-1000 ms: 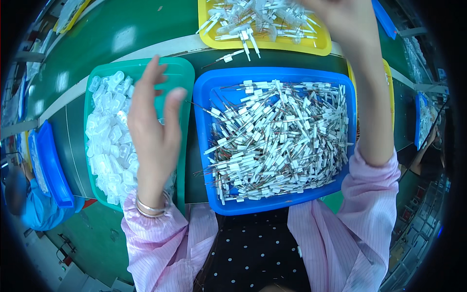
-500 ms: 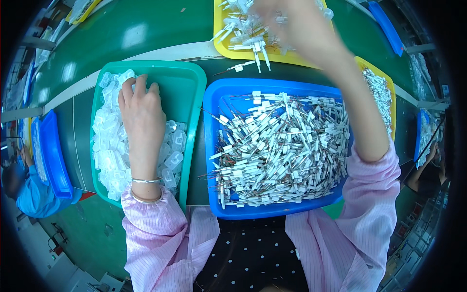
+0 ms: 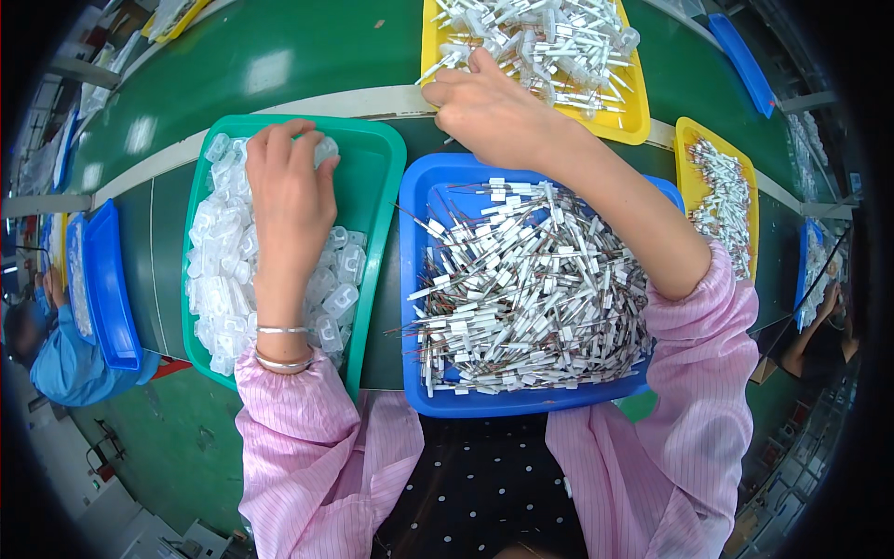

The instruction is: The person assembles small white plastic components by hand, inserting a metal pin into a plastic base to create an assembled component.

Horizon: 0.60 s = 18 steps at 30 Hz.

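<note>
My left hand (image 3: pixel 291 186) is over the green tray (image 3: pixel 380 200), its fingers curled down among the clear plastic pieces (image 3: pixel 221 270). One translucent piece (image 3: pixel 325 149) shows between its thumb and forefinger. My right hand (image 3: pixel 489 110) reaches across to the near left corner of the yellow tray (image 3: pixel 636 116), with thumb and fingers drawn together. Whatever those fingers pinch is hidden; a small white tip shows just below the hand. Under my right forearm stands the blue tray (image 3: pixel 416 279), heaped with white-sleeved wire parts (image 3: pixel 540 289).
Clear pieces joined with white wire parts (image 3: pixel 549 42) fill the yellow tray. A second yellow tray (image 3: pixel 687 168) with thin white parts stands at right. A curved pale strip (image 3: pixel 372 102) crosses the green table (image 3: pixel 307 56). Co-workers sit at far left and far right.
My right hand has drawn back from above the yellow tray's contents to its near left corner, where a loose wire part lay. The left hand has shifted slightly right, with a clear piece now showing.
</note>
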Each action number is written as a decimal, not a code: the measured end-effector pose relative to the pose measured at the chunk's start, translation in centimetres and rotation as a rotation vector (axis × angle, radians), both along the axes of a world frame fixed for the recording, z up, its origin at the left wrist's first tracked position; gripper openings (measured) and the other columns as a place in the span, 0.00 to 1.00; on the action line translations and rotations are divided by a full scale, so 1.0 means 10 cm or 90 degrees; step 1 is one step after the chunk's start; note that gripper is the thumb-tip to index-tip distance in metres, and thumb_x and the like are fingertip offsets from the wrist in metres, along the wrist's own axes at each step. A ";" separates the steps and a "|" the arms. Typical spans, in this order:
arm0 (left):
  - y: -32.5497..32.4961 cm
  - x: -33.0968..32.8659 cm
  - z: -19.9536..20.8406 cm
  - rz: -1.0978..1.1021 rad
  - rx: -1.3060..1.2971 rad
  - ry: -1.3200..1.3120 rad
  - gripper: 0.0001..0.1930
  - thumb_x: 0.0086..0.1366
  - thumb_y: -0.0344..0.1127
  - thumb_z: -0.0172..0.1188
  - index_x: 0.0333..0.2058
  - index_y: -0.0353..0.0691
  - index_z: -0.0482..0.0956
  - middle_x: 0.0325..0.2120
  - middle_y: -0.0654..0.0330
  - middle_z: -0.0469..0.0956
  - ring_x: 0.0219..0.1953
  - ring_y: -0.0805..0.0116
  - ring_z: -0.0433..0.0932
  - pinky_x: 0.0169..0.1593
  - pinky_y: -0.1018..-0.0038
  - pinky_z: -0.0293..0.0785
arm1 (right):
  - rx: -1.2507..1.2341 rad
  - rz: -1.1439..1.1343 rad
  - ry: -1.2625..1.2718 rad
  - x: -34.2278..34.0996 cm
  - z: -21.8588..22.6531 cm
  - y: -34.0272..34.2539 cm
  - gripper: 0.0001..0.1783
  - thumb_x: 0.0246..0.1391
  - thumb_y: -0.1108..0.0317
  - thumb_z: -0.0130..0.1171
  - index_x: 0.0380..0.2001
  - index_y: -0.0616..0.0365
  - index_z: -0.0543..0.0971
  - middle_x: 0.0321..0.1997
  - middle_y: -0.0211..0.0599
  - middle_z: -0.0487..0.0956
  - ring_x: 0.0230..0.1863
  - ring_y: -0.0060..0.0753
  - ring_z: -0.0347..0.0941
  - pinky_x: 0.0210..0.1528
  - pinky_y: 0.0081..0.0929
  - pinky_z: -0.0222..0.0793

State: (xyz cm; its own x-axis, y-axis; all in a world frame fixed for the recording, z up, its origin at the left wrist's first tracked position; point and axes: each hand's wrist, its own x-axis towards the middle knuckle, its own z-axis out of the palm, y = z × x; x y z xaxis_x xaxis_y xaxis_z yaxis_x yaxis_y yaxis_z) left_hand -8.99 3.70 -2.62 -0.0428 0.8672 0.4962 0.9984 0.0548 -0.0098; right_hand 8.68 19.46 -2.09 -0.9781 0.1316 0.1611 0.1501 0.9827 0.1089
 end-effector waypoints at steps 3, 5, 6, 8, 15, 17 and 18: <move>-0.03 0.10 0.15 -0.065 0.096 -0.374 0.09 0.56 0.28 0.57 0.34 0.31 0.75 0.32 0.53 0.75 0.36 0.62 0.72 0.43 0.72 0.67 | -0.047 0.004 -0.024 0.02 0.00 0.07 0.04 0.37 0.76 0.55 0.16 0.57 0.78 0.31 0.35 0.74 0.43 0.34 0.68 0.45 0.43 0.58; -0.13 0.16 0.27 -0.104 0.107 -1.012 0.09 0.61 0.32 0.55 0.35 0.32 0.74 0.28 0.54 0.76 0.30 0.70 0.72 0.36 0.79 0.67 | -0.150 0.001 -0.066 0.05 0.04 0.08 0.03 0.37 0.76 0.56 0.16 0.57 0.75 0.31 0.35 0.73 0.45 0.34 0.66 0.46 0.42 0.57; -0.13 0.18 0.29 -0.184 0.120 -1.123 0.09 0.63 0.35 0.53 0.36 0.34 0.73 0.28 0.54 0.76 0.25 0.77 0.69 0.30 0.84 0.63 | -0.148 -0.003 -0.062 0.07 0.05 0.10 0.03 0.37 0.76 0.56 0.16 0.57 0.75 0.31 0.35 0.73 0.45 0.34 0.66 0.46 0.42 0.57; -0.21 0.20 0.33 -0.205 0.100 -1.236 0.09 0.63 0.36 0.53 0.35 0.34 0.73 0.28 0.53 0.76 0.22 0.77 0.68 0.27 0.84 0.62 | -0.286 -0.001 -0.029 0.11 0.05 0.14 0.04 0.38 0.74 0.59 0.18 0.56 0.73 0.31 0.33 0.73 0.45 0.34 0.65 0.48 0.41 0.55; -0.22 0.38 0.41 -0.200 0.049 -1.404 0.07 0.63 0.34 0.52 0.33 0.36 0.72 0.24 0.50 0.77 0.11 0.79 0.61 0.16 0.87 0.54 | -0.627 -0.032 0.232 0.18 0.31 0.12 0.08 0.44 0.73 0.59 0.23 0.60 0.69 0.22 0.33 0.74 0.28 0.26 0.74 0.35 0.26 0.66; -0.24 0.44 0.44 -0.165 0.062 -1.325 0.09 0.62 0.30 0.53 0.40 0.33 0.72 0.26 0.50 0.78 0.13 0.80 0.65 0.17 0.87 0.56 | -0.668 0.007 0.257 0.22 0.52 -0.10 0.07 0.47 0.75 0.58 0.25 0.60 0.69 0.21 0.32 0.74 0.27 0.20 0.74 0.31 0.21 0.67; -0.25 0.46 0.44 -0.162 0.067 -1.327 0.09 0.62 0.30 0.53 0.40 0.33 0.72 0.26 0.50 0.78 0.13 0.80 0.65 0.17 0.87 0.56 | -0.833 -0.002 0.274 0.26 0.66 -0.26 0.07 0.49 0.75 0.57 0.26 0.61 0.68 0.22 0.31 0.74 0.28 0.19 0.74 0.31 0.19 0.67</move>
State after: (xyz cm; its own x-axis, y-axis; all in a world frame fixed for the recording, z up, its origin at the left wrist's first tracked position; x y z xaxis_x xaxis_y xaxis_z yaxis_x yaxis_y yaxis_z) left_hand -4.39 1.19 1.73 -0.3808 0.9210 -0.0825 -0.4930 -0.1267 0.8608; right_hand 11.30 16.87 4.47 -0.8825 0.4228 0.2059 -0.0607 0.3318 -0.9414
